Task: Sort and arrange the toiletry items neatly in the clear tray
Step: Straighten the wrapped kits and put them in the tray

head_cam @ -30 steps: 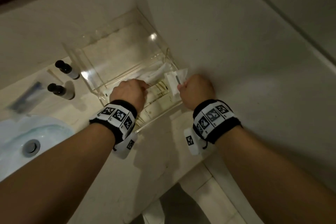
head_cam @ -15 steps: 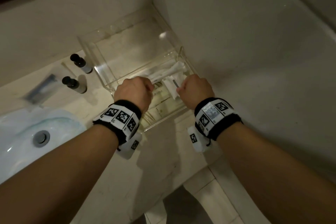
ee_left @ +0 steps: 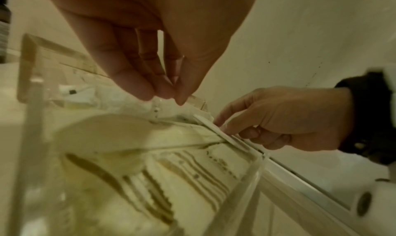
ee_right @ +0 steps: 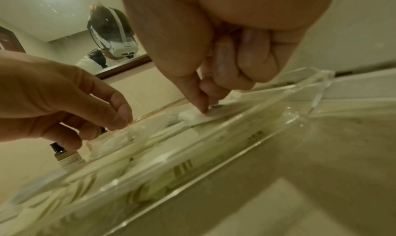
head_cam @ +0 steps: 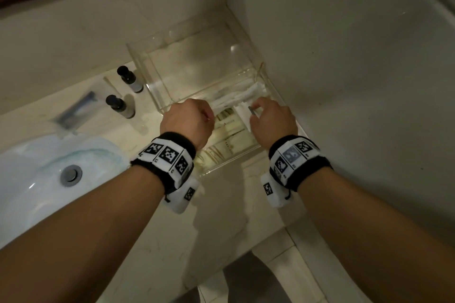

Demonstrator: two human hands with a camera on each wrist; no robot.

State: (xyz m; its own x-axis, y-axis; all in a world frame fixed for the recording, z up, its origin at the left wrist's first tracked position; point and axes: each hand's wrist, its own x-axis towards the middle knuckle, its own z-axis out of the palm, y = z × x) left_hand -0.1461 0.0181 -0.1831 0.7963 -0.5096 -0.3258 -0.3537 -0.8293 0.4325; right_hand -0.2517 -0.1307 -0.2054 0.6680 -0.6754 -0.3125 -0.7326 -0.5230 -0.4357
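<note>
The clear tray [head_cam: 229, 163] sits in the counter's corner and holds cream striped packets [head_cam: 229, 130] and white wrapped items [head_cam: 248, 93]. My right hand [head_cam: 253, 110] is low over the tray's right side. Its thumb and forefinger pinch a flat white sachet [ee_right: 195, 118] that lies on the other packets, seen edge-on in the left wrist view as the sachet [ee_left: 216, 129]. My left hand [ee_left: 169, 99] hovers over the tray's middle with its fingertips brought together on a thin clear wrapper [ee_left: 156, 109]. In the head view the left hand [head_cam: 206, 115] hides what it pinches.
Two small black-capped bottles [head_cam: 129, 79] [head_cam: 119, 106] stand on the counter left of the tray. A dark item in a clear packet [head_cam: 76, 110] lies beyond them. The sink [head_cam: 37, 179] is at the left. Walls close in behind and right of the tray.
Both hands have moved further into the tray. The right hand has lowered the white sachet from the front rim onto the packets inside.
</note>
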